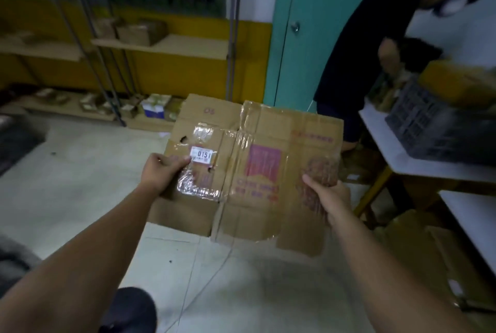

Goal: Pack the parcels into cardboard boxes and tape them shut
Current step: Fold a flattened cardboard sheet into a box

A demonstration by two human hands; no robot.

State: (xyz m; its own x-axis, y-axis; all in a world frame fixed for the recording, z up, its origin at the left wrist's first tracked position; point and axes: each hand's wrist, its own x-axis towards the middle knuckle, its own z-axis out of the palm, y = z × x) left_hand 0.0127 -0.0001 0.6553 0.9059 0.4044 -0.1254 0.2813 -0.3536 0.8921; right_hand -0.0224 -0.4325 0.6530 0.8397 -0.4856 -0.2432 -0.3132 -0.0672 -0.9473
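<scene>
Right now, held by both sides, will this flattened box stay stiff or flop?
Probably floppy: the flattened box is worn, with creased folds and holes, so it may bend along its creases. Likely light, as it is folded flat and held between left hand and right hand. The glossy tape patches could feel slippery.

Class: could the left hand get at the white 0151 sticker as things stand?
Probably yes: the left hand grips the flattened box, its thumb right beside the sticker, nothing between.
</scene>
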